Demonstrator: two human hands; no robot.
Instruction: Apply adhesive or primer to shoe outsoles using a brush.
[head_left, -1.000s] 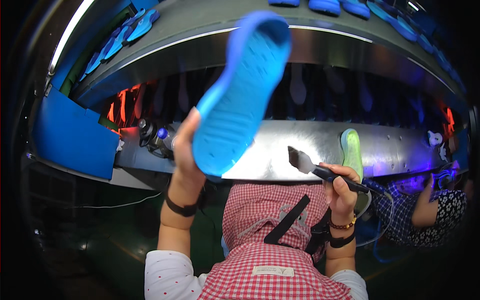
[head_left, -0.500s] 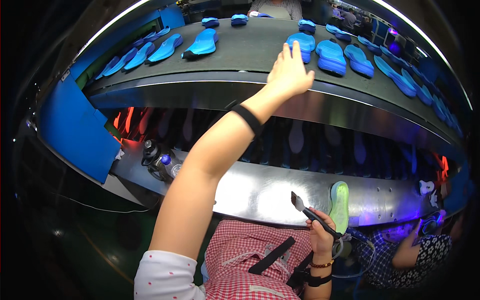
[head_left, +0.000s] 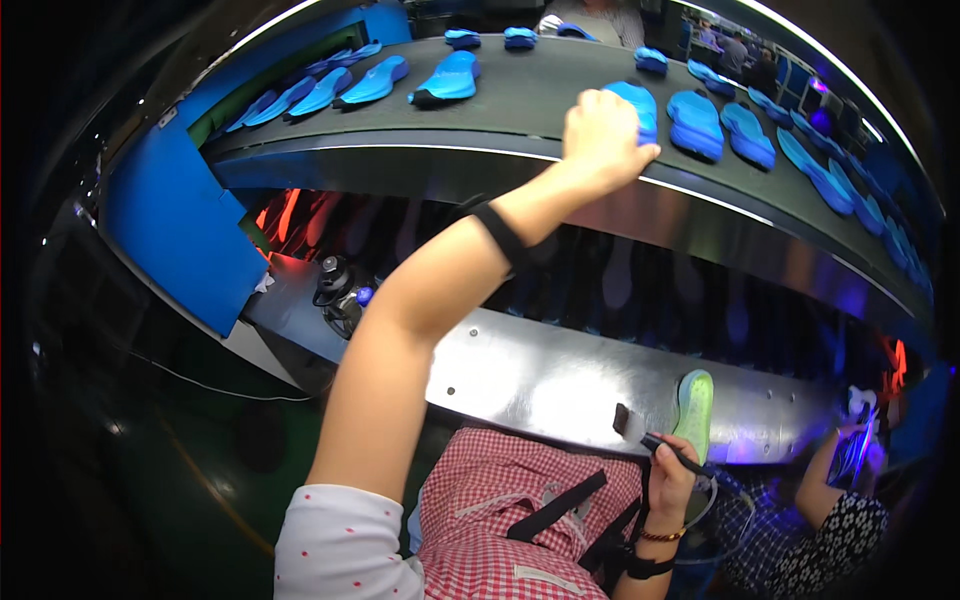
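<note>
The left hand [head_left: 603, 138] no longer points its fingers out straight. Now they bend down at a blue, foot-shaped sole [head_left: 636, 104] on the dark, flat belt [head_left: 540, 100], at the frame's top, right of the middle. It seems to be taking hold, but its fingertips are hidden, so the grip is hard to tell. Lower right, the right hand [head_left: 672, 478] is closed around a black-handled brush [head_left: 653, 441], near a pale green sole [head_left: 695, 412] on the shiny metal table [head_left: 515, 375]. Another blue sole [head_left: 695, 125] lies just beside; the left arm [head_left: 430, 285] hides some table.
</note>
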